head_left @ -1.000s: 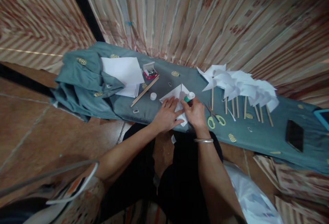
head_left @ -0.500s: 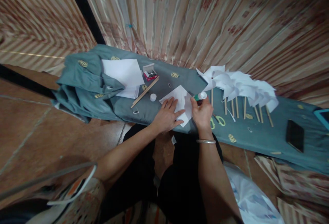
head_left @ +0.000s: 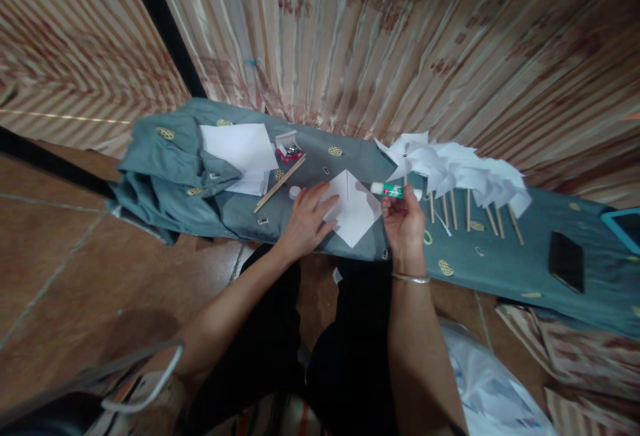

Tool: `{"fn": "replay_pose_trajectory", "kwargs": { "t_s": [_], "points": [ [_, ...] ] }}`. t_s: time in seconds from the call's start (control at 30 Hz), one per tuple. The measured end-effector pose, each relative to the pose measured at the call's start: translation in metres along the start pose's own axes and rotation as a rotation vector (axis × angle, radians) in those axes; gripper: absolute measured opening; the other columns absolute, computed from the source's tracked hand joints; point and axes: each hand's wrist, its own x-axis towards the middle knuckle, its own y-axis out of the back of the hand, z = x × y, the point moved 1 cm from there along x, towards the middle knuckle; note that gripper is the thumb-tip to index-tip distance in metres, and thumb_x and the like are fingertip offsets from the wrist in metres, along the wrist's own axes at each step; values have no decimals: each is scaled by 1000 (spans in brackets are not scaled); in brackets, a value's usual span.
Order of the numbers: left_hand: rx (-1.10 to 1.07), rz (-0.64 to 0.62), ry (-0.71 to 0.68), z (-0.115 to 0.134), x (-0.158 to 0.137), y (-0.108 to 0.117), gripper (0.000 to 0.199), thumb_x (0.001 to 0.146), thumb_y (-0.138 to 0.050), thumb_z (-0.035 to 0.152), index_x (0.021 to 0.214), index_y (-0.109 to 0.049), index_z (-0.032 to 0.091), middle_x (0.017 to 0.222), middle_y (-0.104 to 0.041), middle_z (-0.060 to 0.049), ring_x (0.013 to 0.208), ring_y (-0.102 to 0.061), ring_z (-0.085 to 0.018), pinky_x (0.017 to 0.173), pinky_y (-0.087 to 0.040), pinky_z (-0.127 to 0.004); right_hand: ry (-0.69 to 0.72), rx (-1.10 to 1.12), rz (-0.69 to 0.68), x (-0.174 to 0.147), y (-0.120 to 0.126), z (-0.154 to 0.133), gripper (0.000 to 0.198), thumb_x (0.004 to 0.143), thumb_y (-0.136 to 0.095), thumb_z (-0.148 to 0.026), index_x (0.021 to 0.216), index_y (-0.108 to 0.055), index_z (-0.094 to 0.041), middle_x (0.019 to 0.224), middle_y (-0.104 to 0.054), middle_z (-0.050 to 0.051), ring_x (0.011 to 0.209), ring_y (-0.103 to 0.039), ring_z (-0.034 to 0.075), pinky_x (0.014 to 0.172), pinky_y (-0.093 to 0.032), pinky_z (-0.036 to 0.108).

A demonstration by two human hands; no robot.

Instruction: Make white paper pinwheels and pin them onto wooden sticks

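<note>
A white square of paper (head_left: 353, 213) with slits cut in from its corners lies turned like a diamond on the cloth. My left hand (head_left: 307, 223) is at its left edge, fingers spread, with the fingertips close to a small white cap (head_left: 295, 192); whether they touch it I cannot make out. To the right of the paper, my right hand (head_left: 406, 226) grips a green and white glue stick (head_left: 392, 190), held about level with its white end pointing left. Scissors with a green handle (head_left: 428, 237) are mostly hidden behind this hand.
Several white paper pinwheels (head_left: 460, 166) on wooden sticks lie at right, beyond them a black phone (head_left: 567, 261). At left are a paper stack (head_left: 237, 146), two wooden sticks (head_left: 279, 185) and a small open red box (head_left: 290, 151). A plastic bag (head_left: 495, 383) is below right.
My left hand has slid left from the paper's middle to its edge, near the cap. My right hand has drawn the glue stick off to the right and turned its end leftward.
</note>
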Motion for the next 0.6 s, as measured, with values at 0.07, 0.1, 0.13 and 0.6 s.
{"fn": "replay_pose_trajectory", "kwargs": {
  "t_s": [0.07,0.1,0.13,0.6],
  "points": [
    [36,106,119,-15,-5,10,46,91,-54,33,134,-52,15,146,-45,-18,137,-38,-31,113,-29,-52,-58,43,-15,-4,-1,-1,24,74,-72,-40,74,-59,-20,59,-62,-6,51,-59,7,52,-52,18],
    [48,130,184,-23,-7,14,47,90,-56,33,134,-53,15,145,-46,-17,134,-40,-32,110,-32,-53,-85,61,-28,-6,-2,-1,23,74,-73,-38,74,-59,-19,58,-62,-7,51,-59,6,51,-51,16],
    [55,147,238,-31,-8,17,48,88,-58,31,133,-54,16,143,-48,-17,131,-42,-33,107,-36,-54,-109,76,-42,-9,-5,-1,22,73,-74,-35,73,-60,-19,57,-62,-7,50,-59,6,50,-51,15],
    [-1084,351,769,-27,-1,18,39,73,-72,28,110,-67,18,90,-70,-4,75,-66,-14,79,-56,-34,-357,123,-299,-44,-25,13,26,59,-84,-16,78,-66,-16,69,-75,0,63,-73,14,64,-62,20]
  ]
}}
